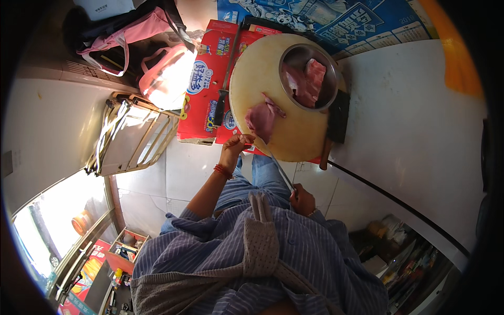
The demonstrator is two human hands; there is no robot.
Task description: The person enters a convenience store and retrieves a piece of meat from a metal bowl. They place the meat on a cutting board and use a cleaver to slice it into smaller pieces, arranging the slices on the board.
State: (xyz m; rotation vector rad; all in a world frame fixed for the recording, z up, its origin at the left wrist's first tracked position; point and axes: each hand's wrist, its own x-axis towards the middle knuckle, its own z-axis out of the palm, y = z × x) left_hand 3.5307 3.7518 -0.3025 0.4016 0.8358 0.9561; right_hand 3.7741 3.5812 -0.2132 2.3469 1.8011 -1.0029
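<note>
A piece of raw meat (262, 120) lies near the left edge of a round cutting board (295, 139). My left hand (236, 147), with a red bead bracelet at its wrist, is at the board's lower left edge, fingertips pinched together; whether they hold a thin strip of the meat is too small to tell. In my right hand (302, 200) is the handle of a long thin knife (281, 169), its blade pointing up and left to the board's edge, close to the meat's lower end. A steel bowl (336, 84) on the board holds more raw meat (315, 76).
Red cardboard (201, 114) lies under the board; a long dark-handled tool (221, 106) rests on it. Right of the board, a wooden handle (325, 155) sticks out beside a dark blade (338, 118). Folded racks (138, 138) and a pink bag (145, 29) are at the left.
</note>
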